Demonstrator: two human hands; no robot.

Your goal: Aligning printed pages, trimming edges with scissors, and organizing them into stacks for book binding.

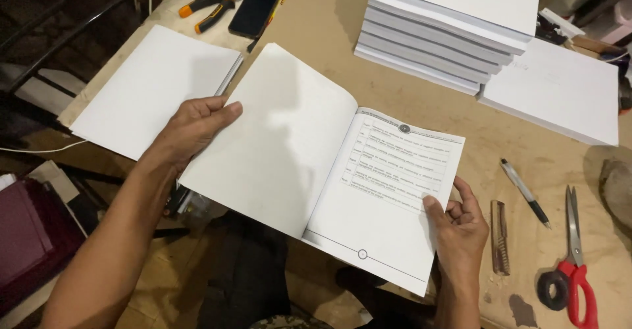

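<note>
Hands hold an open white booklet (316,164) at the frame's centre, above the desk (329,13) edge. Its long axis runs from upper left to lower right, spine slanting from upper right to lower left. The left hand (197,128) comes in from lower left, fingers clamped on the blank left page's outer edge. The right hand (457,227) rises from the bottom, thumb pressed on the printed right page, fingers curled behind. Red-handled scissors (573,263), a pen (525,192) and a comb (500,237) lie at lower right; stacked booklets (454,26) sit at top.
</note>
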